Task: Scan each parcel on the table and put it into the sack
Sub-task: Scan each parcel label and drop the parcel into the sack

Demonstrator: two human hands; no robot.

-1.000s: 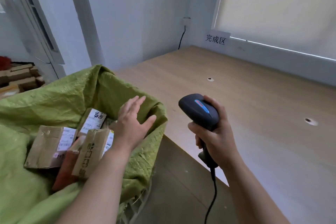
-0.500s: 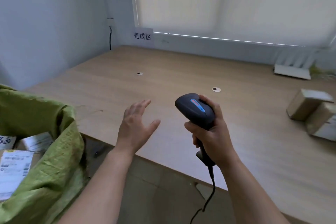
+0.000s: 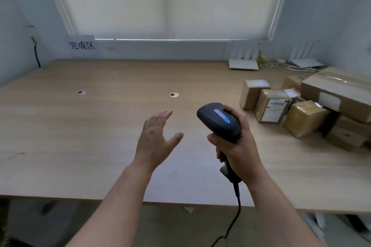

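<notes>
Empty left hand and scanner-gripping right hand above a wooden table, parcels piled at its right end.

A paper sign (image 3: 82, 45) hangs on the wall at the far left. The left hand (image 3: 155, 140) hovers over the table (image 3: 80, 136), fingers spread, holding nothing. The right hand (image 3: 236, 146) is wrapped around the handle of a black corded scanner (image 3: 219, 121). To the right sit the parcels (image 3: 305, 118), several small taped boxes beside a long carton (image 3: 339, 90).

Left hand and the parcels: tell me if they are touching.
Apart. The head view shows the open left hand over bare table, with the scanner in the right hand between it and the parcels.
</notes>
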